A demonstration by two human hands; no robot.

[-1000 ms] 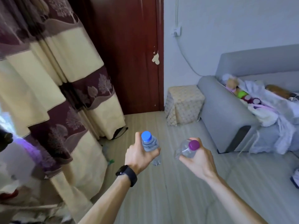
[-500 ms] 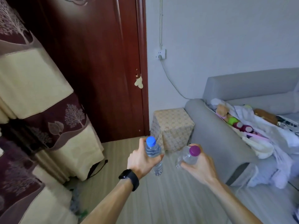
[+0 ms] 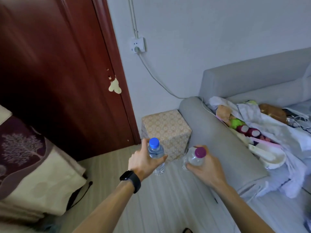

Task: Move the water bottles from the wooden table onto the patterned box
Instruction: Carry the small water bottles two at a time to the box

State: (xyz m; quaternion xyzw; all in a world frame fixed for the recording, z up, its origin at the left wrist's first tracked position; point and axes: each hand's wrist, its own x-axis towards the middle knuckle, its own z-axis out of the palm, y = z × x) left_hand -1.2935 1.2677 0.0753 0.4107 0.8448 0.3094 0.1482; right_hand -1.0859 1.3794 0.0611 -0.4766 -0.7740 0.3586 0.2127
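Observation:
My left hand point(image 3: 144, 163) grips a clear water bottle with a blue cap point(image 3: 155, 153), held upright. My right hand point(image 3: 206, 168) grips a second clear bottle with a purple cap point(image 3: 196, 157), tilted toward me. Both bottles hang in the air above the floor, just in front of the patterned box point(image 3: 166, 130). The box is beige with a small round print and stands on the floor between the door and the sofa arm. Its top is bare. The wooden table is out of view.
A dark red door point(image 3: 58, 81) stands to the left of the box, and a grey sofa point(image 3: 227, 140) piled with clothes and toys is on the right. A striped curtain point(image 3: 33, 165) hangs at the lower left. A cable runs from a wall socket point(image 3: 138, 45) down behind the sofa.
I have moved closer to the patterned box, which now looms larger just beyond both hands. Both hands keep their grip on the bottles and have risen toward the box.

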